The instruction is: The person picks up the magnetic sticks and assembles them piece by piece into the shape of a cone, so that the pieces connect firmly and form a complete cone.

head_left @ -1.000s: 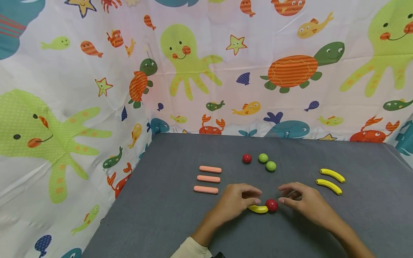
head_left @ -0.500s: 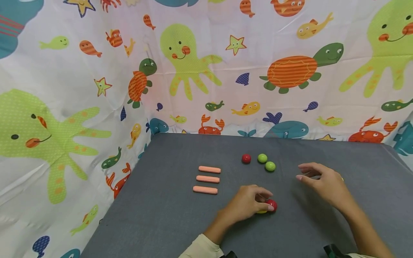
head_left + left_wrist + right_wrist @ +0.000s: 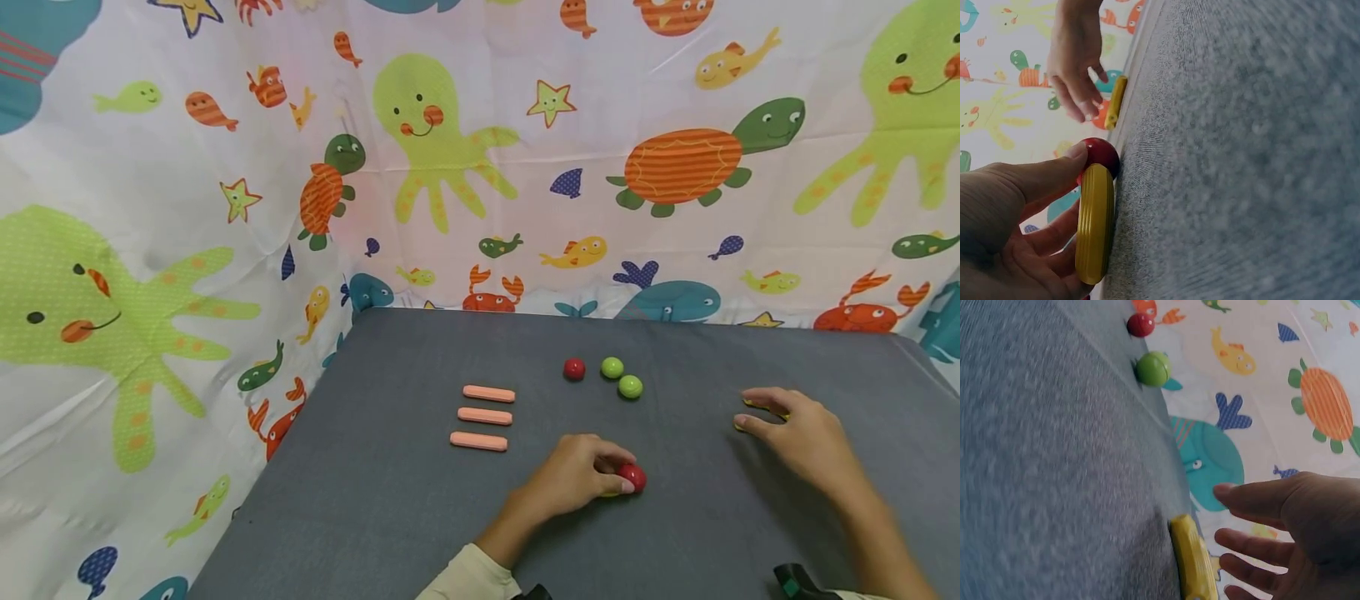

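Observation:
My left hand [image 3: 572, 477] pinches a shiny red ball [image 3: 634, 477] between thumb and fingers on the grey table. Against the ball lies a curved, ridged yellow toy banana [image 3: 1095, 225], mostly covered by this hand in the head view. Over at the right, my right hand [image 3: 808, 440] hovers above two more toy bananas, its fingers spread and relaxed. One of these bananas [image 3: 1194, 559] shows in the right wrist view, apart from the fingertips; in the head view only yellow slivers peek out from under the hand.
Three pink toy sausages [image 3: 484, 417] lie in a stacked row left of centre. Farther back sit another red ball [image 3: 574, 369] and two green balls [image 3: 612, 367]. A curtain [image 3: 465, 167] printed with sea animals rises along the table's back and left edges.
My right hand has moved away from the red ball, rightward to over the two bananas. My left hand has shifted slightly right, from over the banana onto the red ball.

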Demonstrator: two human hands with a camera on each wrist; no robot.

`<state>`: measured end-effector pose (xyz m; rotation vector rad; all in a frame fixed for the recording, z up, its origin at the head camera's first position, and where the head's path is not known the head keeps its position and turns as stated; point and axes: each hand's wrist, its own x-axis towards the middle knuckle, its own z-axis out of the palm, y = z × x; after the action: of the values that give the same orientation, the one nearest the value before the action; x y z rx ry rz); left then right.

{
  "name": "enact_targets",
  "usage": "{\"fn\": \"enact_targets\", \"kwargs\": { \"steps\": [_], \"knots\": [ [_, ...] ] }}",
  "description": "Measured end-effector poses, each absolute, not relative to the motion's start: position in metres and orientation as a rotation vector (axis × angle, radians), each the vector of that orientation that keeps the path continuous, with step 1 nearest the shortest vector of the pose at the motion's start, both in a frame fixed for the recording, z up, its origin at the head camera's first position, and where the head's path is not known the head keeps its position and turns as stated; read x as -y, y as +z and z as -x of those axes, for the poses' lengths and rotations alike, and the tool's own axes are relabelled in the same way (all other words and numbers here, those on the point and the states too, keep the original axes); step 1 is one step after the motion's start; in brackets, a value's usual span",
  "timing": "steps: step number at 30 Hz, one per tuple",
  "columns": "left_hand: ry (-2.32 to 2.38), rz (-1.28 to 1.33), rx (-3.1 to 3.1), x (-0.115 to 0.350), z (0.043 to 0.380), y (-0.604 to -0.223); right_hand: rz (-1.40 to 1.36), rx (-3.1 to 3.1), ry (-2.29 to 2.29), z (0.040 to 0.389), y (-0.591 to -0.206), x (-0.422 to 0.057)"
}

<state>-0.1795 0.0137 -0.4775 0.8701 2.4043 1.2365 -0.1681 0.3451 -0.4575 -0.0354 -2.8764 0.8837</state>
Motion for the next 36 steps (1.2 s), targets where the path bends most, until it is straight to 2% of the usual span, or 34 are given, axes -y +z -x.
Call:
{"fn": "enact_targets", "kwargs": {
  "steps": [14,36],
  "knots": [
    [1.237,-0.838,-2.416,-0.014,0.178,-0.476,0.125,3.028,0.831,0.169,-0.462,-0.367],
    [1.233,-0.863,-2.395,-0.015,0.178,-0.477,0.131,3.079,0.838,0.171,-0.461,-0.356]
  ]
}}
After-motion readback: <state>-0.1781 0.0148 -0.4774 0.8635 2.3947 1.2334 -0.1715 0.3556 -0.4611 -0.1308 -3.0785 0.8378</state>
